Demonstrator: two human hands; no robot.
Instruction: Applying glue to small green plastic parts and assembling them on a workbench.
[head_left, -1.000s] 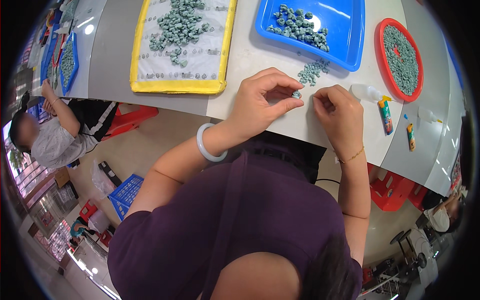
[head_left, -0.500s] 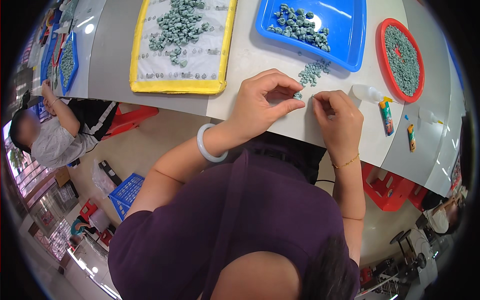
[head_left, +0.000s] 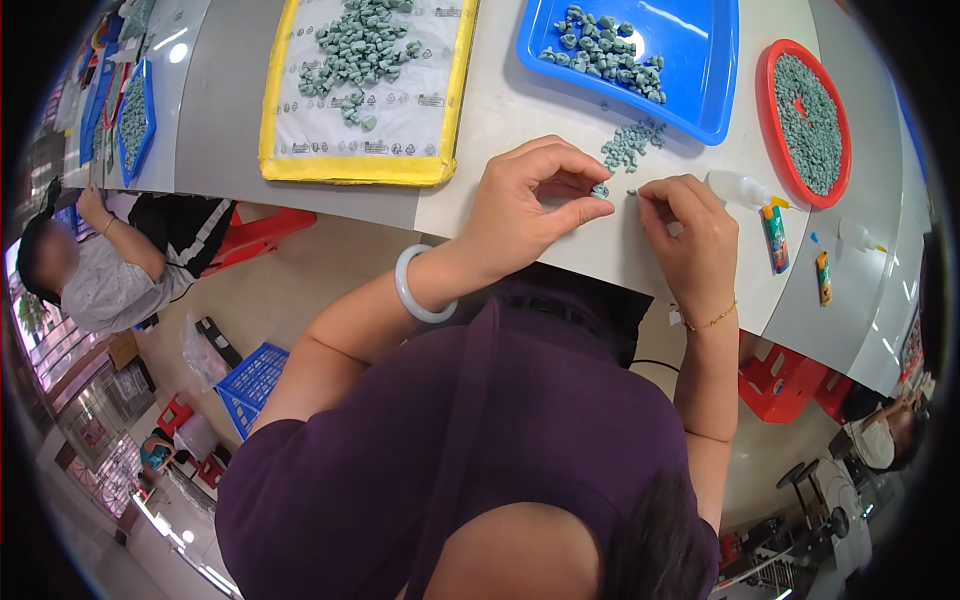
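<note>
With the left hand (head_left: 528, 200), pinching a green piece (head_left: 600, 190) at three o'clock between thumb and finger, near green chips (head_left: 630, 148) at its one o'clock; apart, pinching a tiny bit (head_left: 632, 192) at ten o'clock of the right hand (head_left: 697, 238).

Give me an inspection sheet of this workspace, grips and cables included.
Surface: white tabletop, grey sections either side.
Job's things: green pieces in blue tray, red tray, loose pile, on yellow-edged board.
Clutter: two squeeze bottles, two tubes at right.
Grips: left hand pinches one green piece; right hand holds a tiny piece.
Cables: thin black cord by right forearm.
Surroundings: seated co-worker at left, blue crate, red stools.
</note>
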